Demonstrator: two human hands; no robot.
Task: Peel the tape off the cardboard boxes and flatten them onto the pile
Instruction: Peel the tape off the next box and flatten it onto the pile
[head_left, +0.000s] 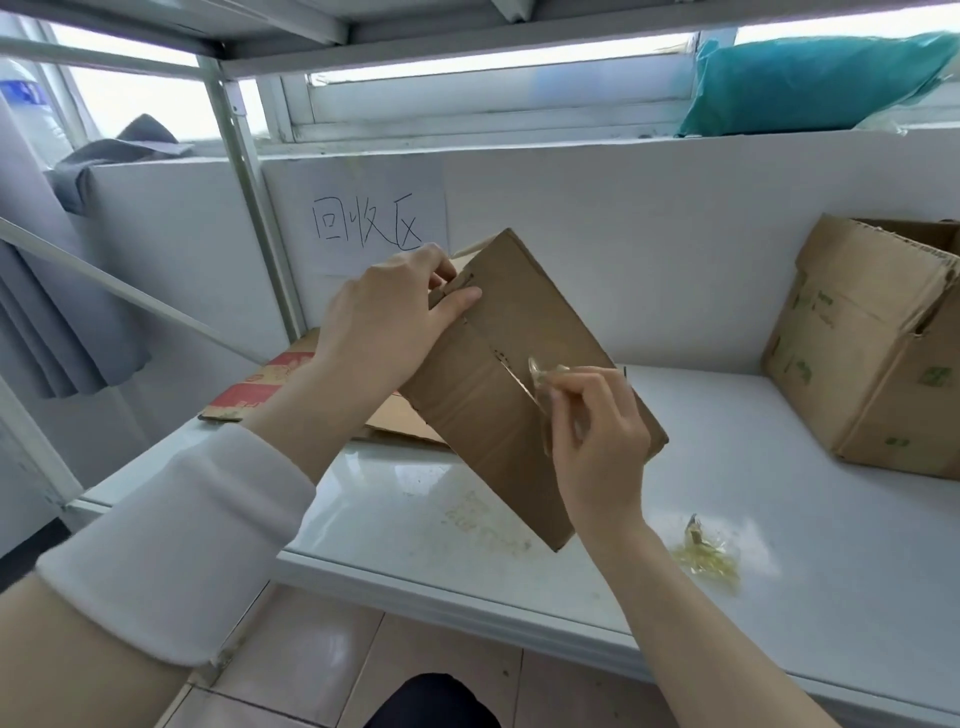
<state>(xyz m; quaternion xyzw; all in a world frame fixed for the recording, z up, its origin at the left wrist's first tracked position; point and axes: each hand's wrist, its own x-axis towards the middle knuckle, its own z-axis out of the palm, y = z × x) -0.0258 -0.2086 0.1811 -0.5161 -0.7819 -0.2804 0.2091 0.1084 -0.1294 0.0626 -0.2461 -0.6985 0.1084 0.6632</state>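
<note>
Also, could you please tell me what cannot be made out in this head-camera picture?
All in the head view:
Flattened pile: mostly behind the left hand and held box; sheet count unclear.
Open box: cut off by the right edge; inside unseen.
Tape pinched by the right hand: transparent; how much is stuck is unclear.
Open box's green print: too blurred to read.

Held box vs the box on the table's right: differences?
The held box is lifted and tilted, gripped by the left hand, its tape pinched by the right hand; the right box sits on the table. The held box is plain; the right box carries green print. Both are brown cardboard.
</note>
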